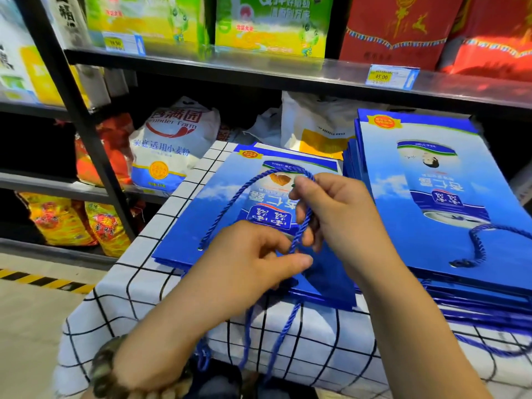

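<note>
My left hand (253, 263) and right hand (336, 214) pinch the floppy, light rope handle (240, 191); I'd grip near the paper bag's (190, 223) hole.

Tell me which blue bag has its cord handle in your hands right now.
The left bag on the checked cloth: the left hand and right hand pinch its cord. The right stack has its handle lying untouched.

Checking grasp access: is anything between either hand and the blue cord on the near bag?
Nothing visible does. The left hand pinches the cord low down and the right hand grips it higher up, both over the bag. The stack of bags lies clear to the right.
</note>
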The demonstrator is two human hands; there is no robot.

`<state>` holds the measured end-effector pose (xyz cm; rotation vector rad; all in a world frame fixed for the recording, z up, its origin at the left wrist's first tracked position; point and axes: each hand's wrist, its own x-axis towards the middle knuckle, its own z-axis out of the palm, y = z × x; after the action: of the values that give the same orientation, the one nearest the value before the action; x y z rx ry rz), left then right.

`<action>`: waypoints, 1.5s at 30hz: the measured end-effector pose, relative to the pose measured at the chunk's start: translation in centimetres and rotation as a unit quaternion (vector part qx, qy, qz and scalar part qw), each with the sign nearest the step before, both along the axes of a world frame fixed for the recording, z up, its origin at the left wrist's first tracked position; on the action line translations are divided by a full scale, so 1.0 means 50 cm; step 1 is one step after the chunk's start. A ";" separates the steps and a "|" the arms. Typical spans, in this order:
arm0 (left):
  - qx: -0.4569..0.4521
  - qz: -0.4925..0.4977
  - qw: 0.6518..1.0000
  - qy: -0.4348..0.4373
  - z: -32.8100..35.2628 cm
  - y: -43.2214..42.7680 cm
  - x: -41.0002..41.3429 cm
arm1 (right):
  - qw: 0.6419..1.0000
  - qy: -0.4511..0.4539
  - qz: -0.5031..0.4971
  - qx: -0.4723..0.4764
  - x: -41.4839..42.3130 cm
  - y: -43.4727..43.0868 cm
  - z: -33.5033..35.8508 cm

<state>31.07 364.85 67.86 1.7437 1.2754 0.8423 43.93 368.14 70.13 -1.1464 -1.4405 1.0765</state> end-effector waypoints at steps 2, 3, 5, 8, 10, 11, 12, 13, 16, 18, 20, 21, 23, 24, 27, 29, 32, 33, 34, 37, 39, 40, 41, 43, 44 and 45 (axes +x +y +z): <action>0.019 0.006 0.998 0.065 -0.004 0.011 0.002 | 1.000 -0.014 0.002 -0.003 -0.005 0.007 0.002; 0.026 0.016 0.997 0.072 -0.004 0.016 0.001 | 0.999 -0.039 -0.005 0.003 -0.005 0.009 -0.002; 0.017 0.023 0.998 0.051 -0.004 0.025 -0.002 | 0.989 -0.137 -0.039 0.048 0.009 0.001 -0.014; 0.001 0.011 0.999 0.035 -0.010 0.037 -0.008 | 0.963 -0.224 -0.075 0.127 0.048 -0.047 -0.039; 0.005 0.009 0.999 0.035 -0.015 0.041 -0.006 | 0.950 -0.261 -0.068 0.158 0.068 -0.081 -0.059; -0.003 0.005 1.000 0.017 -0.016 0.042 -0.003 | 0.950 -0.261 -0.073 0.157 0.075 -0.091 -0.073; -0.013 0.004 1.000 -0.003 -0.016 0.042 0.003 | 0.959 -0.231 -0.084 0.143 0.079 -0.097 -0.086; -0.013 0.012 1.000 -0.013 -0.018 0.043 0.009 | 0.969 -0.186 -0.103 0.129 0.083 -0.099 -0.098; 0.023 0.045 0.999 -0.004 -0.024 0.046 0.022 | 0.943 -0.196 -0.171 0.209 0.088 -0.102 -0.098; 0.038 0.044 0.998 0.007 -0.024 0.045 0.023 | 0.920 -0.253 -0.142 0.265 0.087 -0.097 -0.091; 0.025 0.025 0.999 -0.016 -0.024 0.041 0.020 | 0.928 -0.269 -0.082 0.246 0.080 -0.087 -0.094; 0.014 0.013 0.999 -0.036 -0.023 0.038 0.018 | 0.935 -0.263 -0.063 0.229 0.075 -0.082 -0.096; 0.009 -0.002 0.998 -0.066 -0.020 0.030 0.015 | 0.957 -0.218 -0.049 0.183 0.070 -0.071 -0.101; 0.016 -0.004 0.997 -0.072 -0.020 0.027 0.014 | 0.964 -0.197 -0.044 0.173 0.068 -0.069 -0.101; 0.041 -0.001 0.996 -0.080 -0.020 0.023 0.013 | 0.974 -0.162 -0.018 0.155 0.069 -0.065 -0.096; 0.068 -0.009 0.995 -0.067 -0.024 0.021 0.009 | 0.979 -0.151 -0.013 0.134 0.070 -0.065 -0.094; 0.177 -0.059 0.980 0.065 -0.038 0.014 -0.017 | 0.958 -0.238 -0.027 0.156 0.078 -0.072 -0.094; 0.224 -0.070 0.961 0.145 -0.047 0.013 -0.028 | 0.944 -0.285 -0.021 0.168 0.083 -0.073 -0.093; 0.252 -0.071 0.943 0.207 -0.053 0.012 -0.039 | 0.930 -0.325 -0.011 0.173 0.088 -0.074 -0.094; 0.247 -0.073 0.932 0.257 -0.068 0.011 -0.061 | 0.917 -0.368 0.015 0.151 0.094 -0.071 -0.100; 0.250 -0.077 0.934 0.244 -0.072 0.010 -0.063 | 0.917 -0.370 0.008 0.146 0.093 -0.068 -0.101; 0.257 -0.075 0.933 0.240 -0.073 0.011 -0.062 | 0.915 -0.374 0.002 0.150 0.093 -0.067 -0.101; 0.268 -0.071 0.931 0.236 -0.075 0.012 -0.062 | 0.914 -0.375 -0.002 0.154 0.093 -0.067 -0.100; 0.283 -0.065 0.928 0.232 -0.077 0.015 -0.062 | 0.913 -0.377 -0.004 0.156 0.093 -0.067 -0.100; 0.291 -0.062 0.926 0.231 -0.079 0.016 -0.062 | 0.912 -0.379 -0.004 0.156 0.092 -0.067 -0.101; 0.303 -0.059 0.923 0.231 -0.081 0.017 -0.062 | 0.910 -0.384 -0.006 0.156 0.092 -0.066 -0.103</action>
<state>27.96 365.71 63.79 2.6099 1.2548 0.8380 48.51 364.84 64.99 -1.4033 -2.1091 0.3376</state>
